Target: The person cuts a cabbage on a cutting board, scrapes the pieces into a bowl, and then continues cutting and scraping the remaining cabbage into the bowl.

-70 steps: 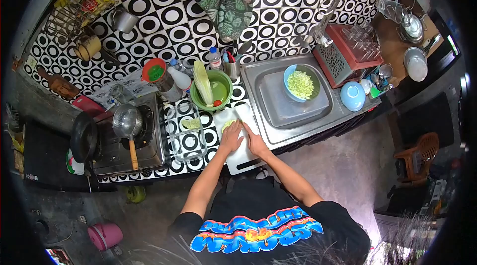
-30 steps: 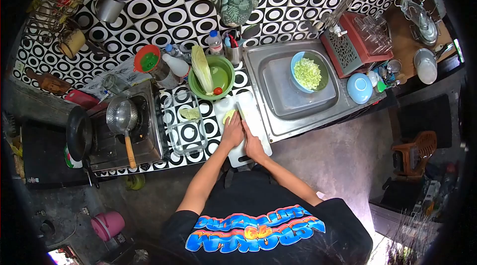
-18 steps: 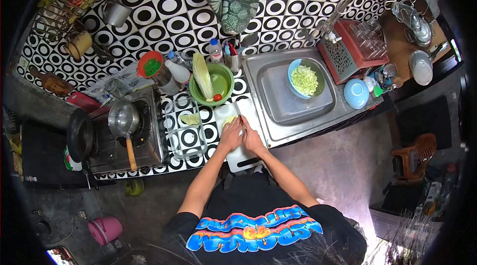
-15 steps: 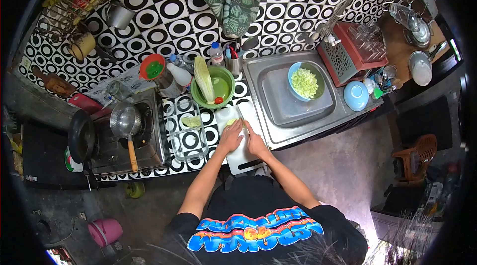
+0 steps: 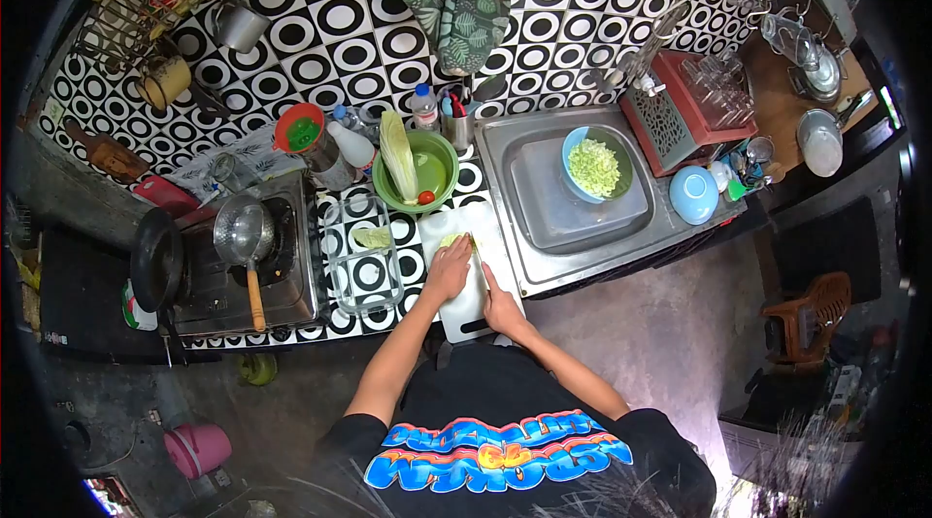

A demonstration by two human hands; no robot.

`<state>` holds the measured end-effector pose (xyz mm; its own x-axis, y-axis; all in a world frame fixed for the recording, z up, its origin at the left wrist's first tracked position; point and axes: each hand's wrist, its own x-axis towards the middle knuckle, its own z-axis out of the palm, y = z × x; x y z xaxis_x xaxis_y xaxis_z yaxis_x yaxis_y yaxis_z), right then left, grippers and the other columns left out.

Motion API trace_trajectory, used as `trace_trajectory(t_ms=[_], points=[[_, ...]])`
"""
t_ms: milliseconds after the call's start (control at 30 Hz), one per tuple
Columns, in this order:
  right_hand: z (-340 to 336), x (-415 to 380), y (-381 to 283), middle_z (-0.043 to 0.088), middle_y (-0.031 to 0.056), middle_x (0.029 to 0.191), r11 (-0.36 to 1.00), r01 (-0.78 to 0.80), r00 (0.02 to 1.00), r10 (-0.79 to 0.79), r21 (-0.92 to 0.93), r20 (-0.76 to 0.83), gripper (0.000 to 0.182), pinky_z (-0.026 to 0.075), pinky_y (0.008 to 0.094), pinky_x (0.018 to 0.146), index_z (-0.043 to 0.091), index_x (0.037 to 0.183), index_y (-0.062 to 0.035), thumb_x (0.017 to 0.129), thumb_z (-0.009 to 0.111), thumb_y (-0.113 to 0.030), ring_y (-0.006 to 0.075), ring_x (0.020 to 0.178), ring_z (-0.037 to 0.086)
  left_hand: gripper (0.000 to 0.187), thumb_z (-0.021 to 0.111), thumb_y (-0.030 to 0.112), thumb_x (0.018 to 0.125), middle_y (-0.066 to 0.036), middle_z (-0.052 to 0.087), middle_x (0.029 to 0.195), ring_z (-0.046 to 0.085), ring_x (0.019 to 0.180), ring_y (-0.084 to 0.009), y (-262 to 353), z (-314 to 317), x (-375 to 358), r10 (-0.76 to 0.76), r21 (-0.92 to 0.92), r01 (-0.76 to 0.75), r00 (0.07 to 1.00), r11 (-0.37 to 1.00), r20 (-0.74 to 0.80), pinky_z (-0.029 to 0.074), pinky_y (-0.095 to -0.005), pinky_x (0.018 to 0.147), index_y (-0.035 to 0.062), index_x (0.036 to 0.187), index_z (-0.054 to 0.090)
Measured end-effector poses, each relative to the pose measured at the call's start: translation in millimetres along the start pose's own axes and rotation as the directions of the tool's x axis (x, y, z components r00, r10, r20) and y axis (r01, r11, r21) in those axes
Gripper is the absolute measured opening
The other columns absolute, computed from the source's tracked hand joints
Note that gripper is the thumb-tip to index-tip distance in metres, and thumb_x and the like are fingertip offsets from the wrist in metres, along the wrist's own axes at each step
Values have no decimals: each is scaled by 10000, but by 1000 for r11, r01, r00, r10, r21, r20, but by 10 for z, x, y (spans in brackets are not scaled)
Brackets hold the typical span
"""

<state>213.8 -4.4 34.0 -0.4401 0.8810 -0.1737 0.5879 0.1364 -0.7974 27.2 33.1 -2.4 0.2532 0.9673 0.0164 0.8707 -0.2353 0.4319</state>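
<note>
A white cutting board (image 5: 466, 309) lies on the tiled counter, its slotted end toward me. On it, my left hand (image 5: 449, 270) presses down on a pale green cabbage piece (image 5: 449, 239), mostly covered by the fingers. My right hand (image 5: 503, 309) is closed round a knife (image 5: 483, 270), whose blade points away from me beside the left fingers. Behind the board, a green bowl (image 5: 439, 200) holds a long cabbage wedge (image 5: 396, 154) and a small tomato (image 5: 426, 198). A glass dish (image 5: 369, 306) at the left contains a cabbage leaf (image 5: 370, 237).
The steel sink (image 5: 515, 256) at right bears a blue bowl (image 5: 571, 154) of chopped cabbage (image 5: 594, 168). An upturned blue bowl (image 5: 694, 195) is farther right. At left, a saucepan (image 5: 243, 230) stands on the stove (image 5: 209, 314), next to a black frying pan (image 5: 157, 259). Bottles line the wall.
My right hand has moved back toward me and slightly right, drawing the knife nearer and leaving more of its blade visible. My left hand stays on the cabbage piece.
</note>
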Motion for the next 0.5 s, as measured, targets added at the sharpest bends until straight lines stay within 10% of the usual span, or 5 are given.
trace_trajectory(t_ms=[500], points=[[-20,703,-34,656,367,915,999,0,1000,0,-44,13,755,514,579,765,157,1597,-195,915,422,-6,558,829,634,551,555,170,937,-158,364,1580,282,1494,-277,-82,37,11,-12,-48,15,999,999,53,236,-459,1189,36,1462,453]])
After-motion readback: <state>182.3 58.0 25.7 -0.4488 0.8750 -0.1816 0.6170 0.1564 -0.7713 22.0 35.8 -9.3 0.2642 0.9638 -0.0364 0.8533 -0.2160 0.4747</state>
